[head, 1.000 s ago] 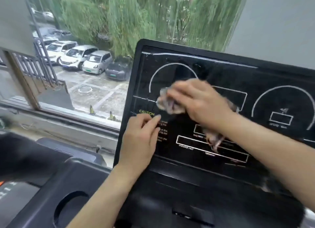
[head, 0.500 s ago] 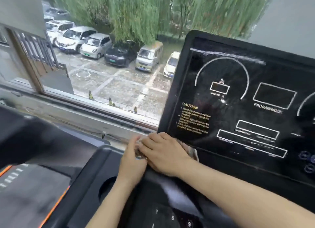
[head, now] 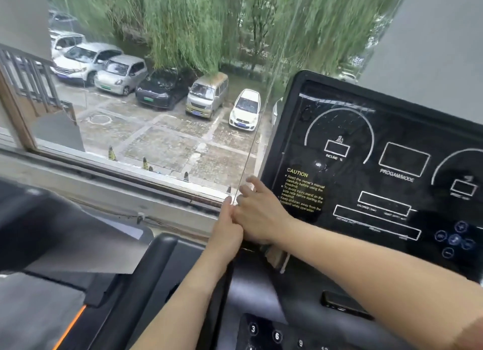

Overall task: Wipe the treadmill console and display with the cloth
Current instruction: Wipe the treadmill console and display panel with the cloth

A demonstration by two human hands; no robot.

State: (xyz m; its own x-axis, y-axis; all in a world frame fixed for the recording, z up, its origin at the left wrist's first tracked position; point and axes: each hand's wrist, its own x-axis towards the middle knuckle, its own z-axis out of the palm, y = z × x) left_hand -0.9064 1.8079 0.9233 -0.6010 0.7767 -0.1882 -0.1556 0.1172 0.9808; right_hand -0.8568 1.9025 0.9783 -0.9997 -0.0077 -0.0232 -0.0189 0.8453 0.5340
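The display point(head: 392, 130) is glossy black, patterned with white arcs and rectangles and a block of yellow caution text point(head: 303, 190). The console point(head: 261, 297) is dark grey with white numerals point(head: 277, 336). The cloth point(head: 274, 255) is beige. The next machine point(head: 117, 284) carries an orange stripe point(head: 69, 328).

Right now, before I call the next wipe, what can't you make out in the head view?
Head view:
Cloth: mostly hidden under the right hand; only a scrap shows below the wrist.
Left hand: grip partly hidden by the right hand.
Display: right dial cut off by the frame edge; small labels blurred.
Keypad: cut off by the bottom edge.
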